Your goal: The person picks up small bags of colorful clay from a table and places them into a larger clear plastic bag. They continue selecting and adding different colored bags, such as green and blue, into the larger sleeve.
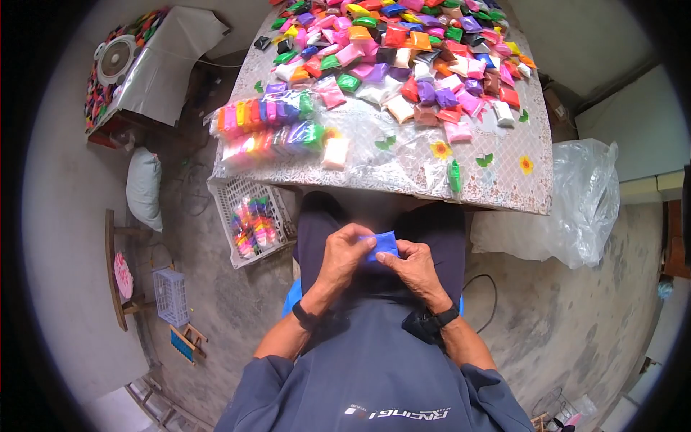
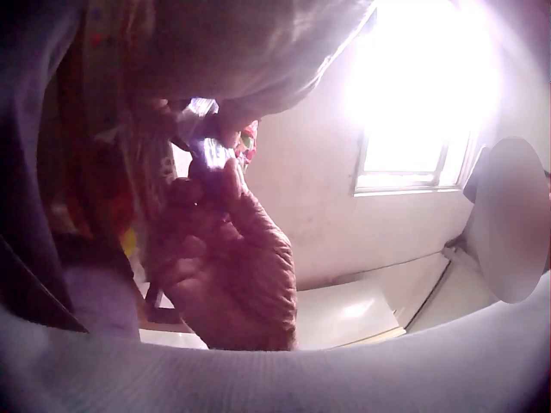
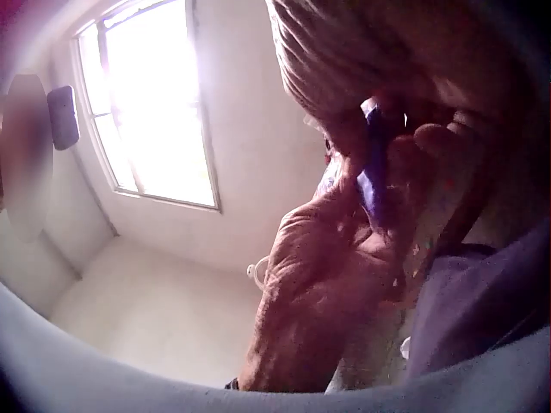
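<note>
A small blue plastic packet (image 1: 384,245) is held between both hands above the person's lap. The left hand (image 1: 345,258) pinches its left side, thumb on top. On the other side the right hand (image 1: 417,268) grips the lower right corner between thumb and fingers. In the left wrist view the packet (image 2: 211,155) is a pale bluish patch between the fingertips, partly covered by them. From the right wrist, the packet (image 3: 374,181) appears edge-on as a narrow blue strip, with fingers hiding much of it.
Ahead, a table (image 1: 497,187) bears a heap of colourful packets (image 1: 403,57). Clear bags of packets (image 1: 270,133) lie at its left, and a single green packet (image 1: 454,176) near its front edge. A white crate (image 1: 241,255) stands lower left; clear plastic sheeting (image 1: 576,209) spreads at right.
</note>
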Demonstrator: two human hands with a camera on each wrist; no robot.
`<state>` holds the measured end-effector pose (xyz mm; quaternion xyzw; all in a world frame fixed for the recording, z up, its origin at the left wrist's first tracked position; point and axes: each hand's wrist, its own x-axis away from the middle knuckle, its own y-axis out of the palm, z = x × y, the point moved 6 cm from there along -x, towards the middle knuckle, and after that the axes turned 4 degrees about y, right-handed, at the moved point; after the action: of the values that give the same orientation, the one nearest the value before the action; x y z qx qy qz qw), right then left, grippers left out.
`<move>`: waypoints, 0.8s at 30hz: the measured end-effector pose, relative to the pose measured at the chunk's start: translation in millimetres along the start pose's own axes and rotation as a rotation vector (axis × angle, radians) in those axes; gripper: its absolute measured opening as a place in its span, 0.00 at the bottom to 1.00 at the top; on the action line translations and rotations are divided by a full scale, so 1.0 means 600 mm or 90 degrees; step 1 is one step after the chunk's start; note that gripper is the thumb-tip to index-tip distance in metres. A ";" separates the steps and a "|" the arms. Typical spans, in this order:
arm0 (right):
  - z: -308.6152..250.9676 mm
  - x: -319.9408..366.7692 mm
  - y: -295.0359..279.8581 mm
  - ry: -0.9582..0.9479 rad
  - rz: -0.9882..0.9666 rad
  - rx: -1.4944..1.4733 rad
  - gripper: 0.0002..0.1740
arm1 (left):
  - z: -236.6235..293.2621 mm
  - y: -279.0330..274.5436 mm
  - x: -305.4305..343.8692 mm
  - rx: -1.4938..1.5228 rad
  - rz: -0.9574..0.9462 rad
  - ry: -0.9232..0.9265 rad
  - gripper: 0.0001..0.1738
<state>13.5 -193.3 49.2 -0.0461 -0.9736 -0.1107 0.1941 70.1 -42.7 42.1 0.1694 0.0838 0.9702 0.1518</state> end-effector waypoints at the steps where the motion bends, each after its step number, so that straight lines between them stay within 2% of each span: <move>1: 0.005 0.000 -0.001 0.009 -0.001 0.005 0.07 | -0.001 0.000 0.001 0.000 -0.001 -0.001 0.07; 3: 0.009 0.002 -0.004 0.019 -0.002 0.010 0.06 | 0.001 0.003 0.006 0.004 -0.026 -0.001 0.09; 5: 0.004 0.002 -0.007 0.001 -0.008 0.057 0.10 | 0.008 0.006 0.010 -0.002 -0.041 -0.013 0.11; 7: 0.008 -0.001 -0.017 0.011 -0.006 0.094 0.08 | 0.010 0.006 0.012 -0.008 -0.057 -0.024 0.12; 9: 0.002 -0.004 -0.023 0.020 -0.003 0.132 0.06 | 0.009 0.012 0.013 -0.103 -0.145 -0.025 0.14; 13: -0.010 -0.006 -0.023 0.027 -0.012 0.176 0.09 | 0.009 0.017 0.012 -0.081 -0.155 -0.057 0.13; 15: -0.006 -0.009 -0.021 0.015 -0.013 0.187 0.11 | 0.005 0.009 0.011 -0.072 -0.111 -0.041 0.12; 17: 0.005 -0.007 -0.021 0.024 0.032 0.039 0.10 | 0.003 0.011 0.012 -0.040 -0.094 -0.039 0.12; 21: 0.003 -0.004 -0.022 0.003 0.056 -0.025 0.09 | -0.004 0.019 0.018 0.057 -0.093 -0.053 0.12; 24: 0.013 -0.006 -0.030 0.015 0.026 -0.010 0.09 | 0.001 0.027 0.021 0.043 -0.117 -0.075 0.12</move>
<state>11.8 -209.0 37.4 -0.0662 -0.9692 -0.1146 0.2076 54.8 -53.7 49.9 0.2228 0.1226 0.9371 0.2390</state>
